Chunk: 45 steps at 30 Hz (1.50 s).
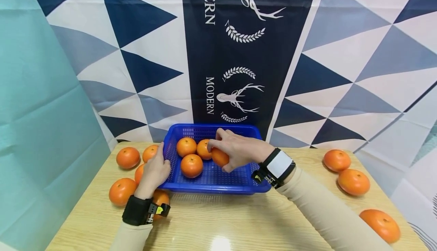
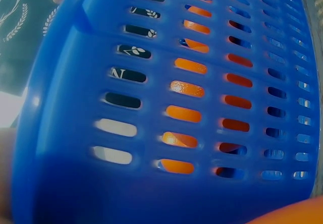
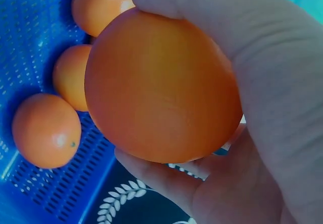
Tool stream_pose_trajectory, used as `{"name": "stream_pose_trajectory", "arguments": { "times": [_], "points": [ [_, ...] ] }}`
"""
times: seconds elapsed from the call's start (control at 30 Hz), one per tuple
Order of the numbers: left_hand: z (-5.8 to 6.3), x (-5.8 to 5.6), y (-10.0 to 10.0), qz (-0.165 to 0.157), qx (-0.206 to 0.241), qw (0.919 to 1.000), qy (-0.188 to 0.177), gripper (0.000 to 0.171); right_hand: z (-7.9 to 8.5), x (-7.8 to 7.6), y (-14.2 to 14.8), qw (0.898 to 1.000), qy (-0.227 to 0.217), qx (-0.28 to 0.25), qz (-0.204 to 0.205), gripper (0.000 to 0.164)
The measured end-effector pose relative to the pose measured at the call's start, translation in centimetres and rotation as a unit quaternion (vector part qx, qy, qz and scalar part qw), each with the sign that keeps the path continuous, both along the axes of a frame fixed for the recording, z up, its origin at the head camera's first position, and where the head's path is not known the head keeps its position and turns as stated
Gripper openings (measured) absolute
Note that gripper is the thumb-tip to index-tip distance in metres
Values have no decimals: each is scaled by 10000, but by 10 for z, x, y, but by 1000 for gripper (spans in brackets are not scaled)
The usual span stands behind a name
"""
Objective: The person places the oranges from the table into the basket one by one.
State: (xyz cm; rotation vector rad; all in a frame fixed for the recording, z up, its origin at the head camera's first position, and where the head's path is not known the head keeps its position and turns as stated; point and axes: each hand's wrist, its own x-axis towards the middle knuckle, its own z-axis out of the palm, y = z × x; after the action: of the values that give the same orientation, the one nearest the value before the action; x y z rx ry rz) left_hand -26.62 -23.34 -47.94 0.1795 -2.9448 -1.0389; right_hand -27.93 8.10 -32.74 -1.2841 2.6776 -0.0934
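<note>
A blue plastic basket (image 1: 218, 186) with slotted walls stands on the table, holding several oranges, among them one orange (image 1: 191, 166) near its left end. My right hand (image 1: 235, 148) grips another orange (image 3: 161, 88) above the basket's middle, fingers and thumb round its sides. In the right wrist view, oranges (image 3: 46, 130) in the basket lie beyond the held one. At the left end, my left hand (image 1: 155, 171) holds the basket's rim. The left wrist view is filled by the basket's slotted wall (image 2: 151, 88), orange showing through the slots; most of the left hand is outside it.
Several oranges lie left of the basket, such as one orange (image 1: 128, 157) at the back. More lie along the table's right side, including an orange (image 1: 379, 225) near the front. A patterned cloth (image 1: 153, 54) hangs behind the wooden table (image 1: 218, 220); a pale teal sheet (image 1: 41, 129) hangs at left.
</note>
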Motion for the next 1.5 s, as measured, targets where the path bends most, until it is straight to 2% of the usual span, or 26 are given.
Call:
{"name": "stream_pose_trajectory", "arguments": {
  "times": [0.03,0.2,0.43,0.53,0.6,0.73,0.83,1.0,1.13,1.23,1.33,1.5],
  "points": [
    [-4,-3,-2,-1,1,10000,-18,79,-2,-2,-1,10000,-37,14,-14,62],
    [3,1,-2,34,64,10000,-7,79,-10,-10,-9,9999,-125,40,-9,65],
    [-5,-3,-4,-1,40,10000,34,79,-24,-21,-17,9995,-293,82,-62,69],
    [-3,-1,-2,18,19,10000,26,79,-29,-26,-20,9991,-398,126,-88,70],
    [4,4,2,52,2,10000,59,79,-32,-29,-22,9988,-437,210,-86,70],
    [31,21,15,82,82,9999,-6,77,-37,-33,-26,9982,-411,417,-89,68],
    [43,29,20,76,178,9998,-26,77,-42,-34,-27,9981,-372,499,-46,66],
    [32,21,14,58,146,9999,-10,77,-53,-37,-30,9983,-290,454,215,64],
    [13,9,6,67,56,9999,107,78,-60,-38,-34,9982,-26,492,349,65],
    [6,5,3,112,13,9998,182,78,-65,-37,-38,9971,173,637,381,67],
    [11,9,6,107,-35,9998,166,77,-70,-37,-40,9963,263,746,322,69],
    [35,23,18,129,79,9999,19,75,-80,-40,-39,9963,324,735,317,72]
  ]
}}
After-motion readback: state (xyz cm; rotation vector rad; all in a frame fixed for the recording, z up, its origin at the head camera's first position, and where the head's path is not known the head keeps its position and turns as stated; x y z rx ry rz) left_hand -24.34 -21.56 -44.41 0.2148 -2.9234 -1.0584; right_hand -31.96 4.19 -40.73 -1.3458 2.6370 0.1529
